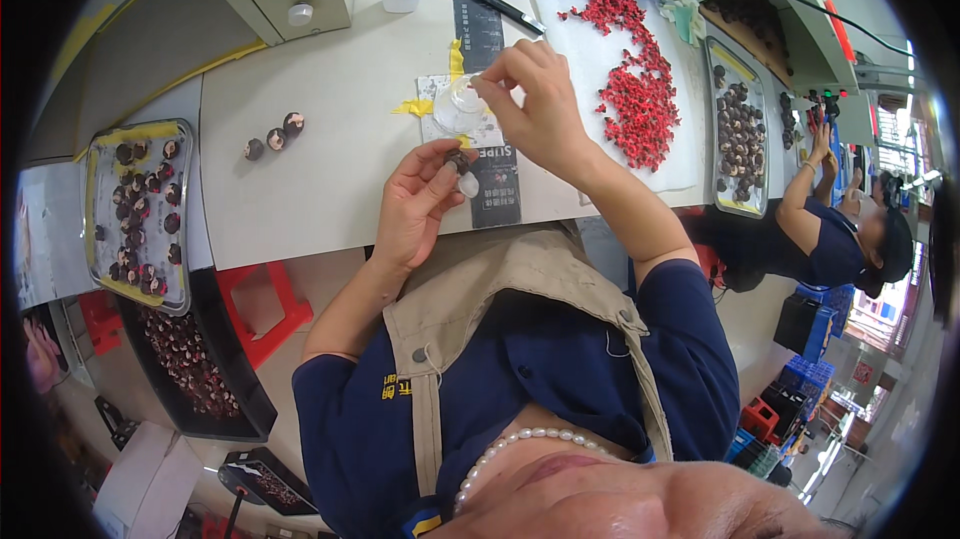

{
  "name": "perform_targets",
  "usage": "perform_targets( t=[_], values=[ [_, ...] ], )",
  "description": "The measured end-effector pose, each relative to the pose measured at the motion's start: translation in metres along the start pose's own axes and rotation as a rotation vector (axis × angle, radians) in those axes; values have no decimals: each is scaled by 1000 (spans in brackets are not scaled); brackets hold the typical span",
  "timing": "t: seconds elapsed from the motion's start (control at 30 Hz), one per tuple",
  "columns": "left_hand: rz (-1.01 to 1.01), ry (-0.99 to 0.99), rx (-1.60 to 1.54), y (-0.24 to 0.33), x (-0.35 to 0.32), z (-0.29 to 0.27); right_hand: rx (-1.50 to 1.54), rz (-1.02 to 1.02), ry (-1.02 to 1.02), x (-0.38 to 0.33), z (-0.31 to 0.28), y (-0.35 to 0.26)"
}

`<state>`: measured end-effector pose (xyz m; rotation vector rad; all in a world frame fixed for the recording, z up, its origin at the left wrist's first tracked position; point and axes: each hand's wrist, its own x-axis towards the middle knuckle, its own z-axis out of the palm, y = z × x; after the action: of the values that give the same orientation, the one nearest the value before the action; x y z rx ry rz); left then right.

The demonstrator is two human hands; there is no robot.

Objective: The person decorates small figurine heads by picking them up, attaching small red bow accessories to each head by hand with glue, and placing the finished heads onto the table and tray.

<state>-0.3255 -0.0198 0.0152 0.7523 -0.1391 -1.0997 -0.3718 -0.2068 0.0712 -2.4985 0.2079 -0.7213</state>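
At a white workbench (330,89), the left hand (415,204) pinches a small dark round piece (458,161) between thumb and fingers, while the right hand (535,99) pinches something tiny over a clear shallow dish (458,107); red plastic bits (635,89) lie nearby.

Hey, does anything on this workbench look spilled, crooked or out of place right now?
Nothing looks spilled. The red pieces lie in a loose heap on white paper, and three dark round parts sit outside the left tray.
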Motion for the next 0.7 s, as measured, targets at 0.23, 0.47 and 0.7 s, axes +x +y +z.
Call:
perform_targets(
  t=[0.23, 0.47, 0.7],
  values=[
    [-8, -19, -121, 2, 6, 8, 173, 64, 78, 0, -7, -4],
    [17, -19, -126, 0, 5, 14, 212, 68, 43, -10, -10, -9],
    [92, -36, -122, -7, 5, 11, 548, 282, -146, -27, -18, -23]
  ],
)
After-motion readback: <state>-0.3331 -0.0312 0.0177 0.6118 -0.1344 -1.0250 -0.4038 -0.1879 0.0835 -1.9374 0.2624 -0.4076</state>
